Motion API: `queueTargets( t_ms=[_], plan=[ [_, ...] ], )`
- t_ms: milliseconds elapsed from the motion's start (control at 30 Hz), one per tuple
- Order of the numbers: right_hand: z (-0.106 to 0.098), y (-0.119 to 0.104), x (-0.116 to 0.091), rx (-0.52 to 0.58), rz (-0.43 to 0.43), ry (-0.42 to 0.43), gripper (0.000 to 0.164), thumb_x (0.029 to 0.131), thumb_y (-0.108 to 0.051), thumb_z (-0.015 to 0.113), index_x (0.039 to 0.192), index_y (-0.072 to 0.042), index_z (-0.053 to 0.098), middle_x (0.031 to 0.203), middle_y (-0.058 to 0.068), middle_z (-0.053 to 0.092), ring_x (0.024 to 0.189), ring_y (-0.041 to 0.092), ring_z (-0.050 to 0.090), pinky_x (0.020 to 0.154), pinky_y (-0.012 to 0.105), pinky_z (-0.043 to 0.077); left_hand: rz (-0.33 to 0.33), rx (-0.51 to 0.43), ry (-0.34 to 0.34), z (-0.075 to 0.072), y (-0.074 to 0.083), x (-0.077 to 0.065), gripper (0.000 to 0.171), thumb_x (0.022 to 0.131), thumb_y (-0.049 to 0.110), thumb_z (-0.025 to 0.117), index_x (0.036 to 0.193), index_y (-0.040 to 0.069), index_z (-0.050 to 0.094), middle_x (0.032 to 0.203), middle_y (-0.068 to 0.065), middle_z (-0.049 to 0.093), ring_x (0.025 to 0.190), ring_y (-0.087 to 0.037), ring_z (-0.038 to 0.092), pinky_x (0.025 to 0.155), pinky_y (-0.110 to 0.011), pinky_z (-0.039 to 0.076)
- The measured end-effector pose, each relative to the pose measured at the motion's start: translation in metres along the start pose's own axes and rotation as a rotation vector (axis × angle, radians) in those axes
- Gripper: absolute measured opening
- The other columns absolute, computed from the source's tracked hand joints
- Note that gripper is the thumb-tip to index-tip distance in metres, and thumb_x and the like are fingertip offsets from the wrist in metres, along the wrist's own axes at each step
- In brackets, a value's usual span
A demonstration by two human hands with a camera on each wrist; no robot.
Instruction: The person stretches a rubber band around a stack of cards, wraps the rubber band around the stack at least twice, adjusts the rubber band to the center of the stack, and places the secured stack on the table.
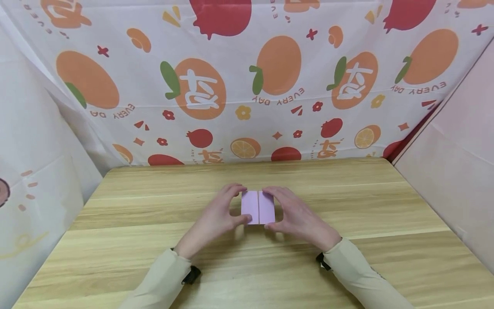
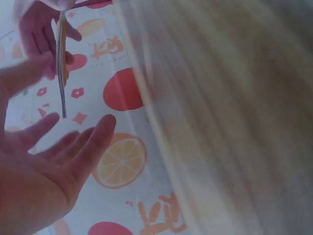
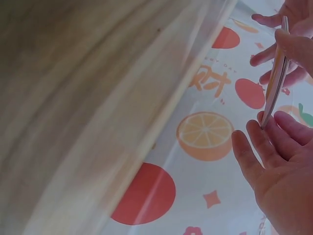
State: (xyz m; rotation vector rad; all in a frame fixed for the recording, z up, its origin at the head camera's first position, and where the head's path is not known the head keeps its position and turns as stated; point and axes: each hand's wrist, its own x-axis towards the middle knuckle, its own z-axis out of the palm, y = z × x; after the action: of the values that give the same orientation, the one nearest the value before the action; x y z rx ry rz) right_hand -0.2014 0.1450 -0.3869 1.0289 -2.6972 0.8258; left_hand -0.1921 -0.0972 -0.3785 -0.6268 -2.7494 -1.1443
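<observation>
A small piece of folded pink paper (image 1: 250, 207) faces up between the two hands, its two flaps meeting at a seam down the middle. From the side, the paper (image 2: 61, 68) looks thin and layered, with some orange on one face. My left hand (image 1: 216, 214) holds its left side, thumb at the near edge and fingertips at the far corner. On the other side my right hand (image 1: 299, 216) holds it likewise by the near and far edges. The right wrist view shows the right thumb (image 3: 293, 49) over the paper's side and fingertips at its lower end.
The paper is above a light wood-grain table (image 1: 247, 274). Behind the table hangs a white cloth (image 1: 239, 90) printed with fruit, and pale cloth walls close off the left (image 1: 34, 141) and right (image 1: 459, 146). Dark straps show at both sleeve cuffs.
</observation>
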Motion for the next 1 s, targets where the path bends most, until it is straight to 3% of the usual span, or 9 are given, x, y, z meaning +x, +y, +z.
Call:
queueTargets(
  t_ms=[167, 333, 600, 1000],
  plan=[
    [0.000, 0.002, 0.002, 0.009, -0.017, 0.010, 0.083, 0.071, -0.023, 0.090, 0.141, -0.010, 0.046, 0.139, 0.003, 0.050, 0.123, 0.017, 0.046, 0.100, 0.036, 0.047, 0.077, 0.160, -0.035, 0.000, 0.002, -0.004, 0.073, 0.069, 0.024, 0.090, 0.132, 0.011, 0.055, 0.141, -0.002, 0.050, 0.126, -0.022, 0.051, 0.095, -0.043, 0.050],
    [0.000, 0.003, 0.002, 0.020, -0.012, -0.003, 0.082, 0.071, -0.023, 0.090, 0.140, -0.011, 0.048, 0.139, 0.001, 0.051, 0.124, 0.015, 0.046, 0.101, 0.035, 0.045, 0.106, 0.223, -0.038, -0.001, 0.002, -0.007, 0.070, 0.068, 0.022, 0.090, 0.129, 0.013, 0.057, 0.141, -0.002, 0.050, 0.127, -0.021, 0.051, 0.093, -0.043, 0.051],
    [-0.001, 0.002, 0.002, 0.005, -0.025, -0.032, 0.083, 0.072, -0.026, 0.089, 0.142, -0.012, 0.046, 0.140, -0.001, 0.050, 0.126, 0.013, 0.045, 0.104, 0.034, 0.043, 0.147, 0.238, -0.021, -0.002, 0.001, -0.011, 0.069, 0.066, 0.025, 0.092, 0.125, 0.011, 0.060, 0.136, -0.002, 0.054, 0.122, -0.021, 0.054, 0.097, -0.041, 0.049],
    [-0.003, 0.005, 0.009, -0.005, -0.028, -0.138, 0.074, 0.074, -0.036, 0.087, 0.136, -0.015, 0.053, 0.139, -0.004, 0.046, 0.125, 0.011, 0.041, 0.103, 0.032, 0.043, 0.145, 0.248, -0.017, -0.003, -0.002, -0.013, 0.069, 0.064, 0.029, 0.093, 0.123, 0.009, 0.062, 0.131, -0.003, 0.058, 0.120, -0.021, 0.054, 0.100, -0.041, 0.047]
  ],
)
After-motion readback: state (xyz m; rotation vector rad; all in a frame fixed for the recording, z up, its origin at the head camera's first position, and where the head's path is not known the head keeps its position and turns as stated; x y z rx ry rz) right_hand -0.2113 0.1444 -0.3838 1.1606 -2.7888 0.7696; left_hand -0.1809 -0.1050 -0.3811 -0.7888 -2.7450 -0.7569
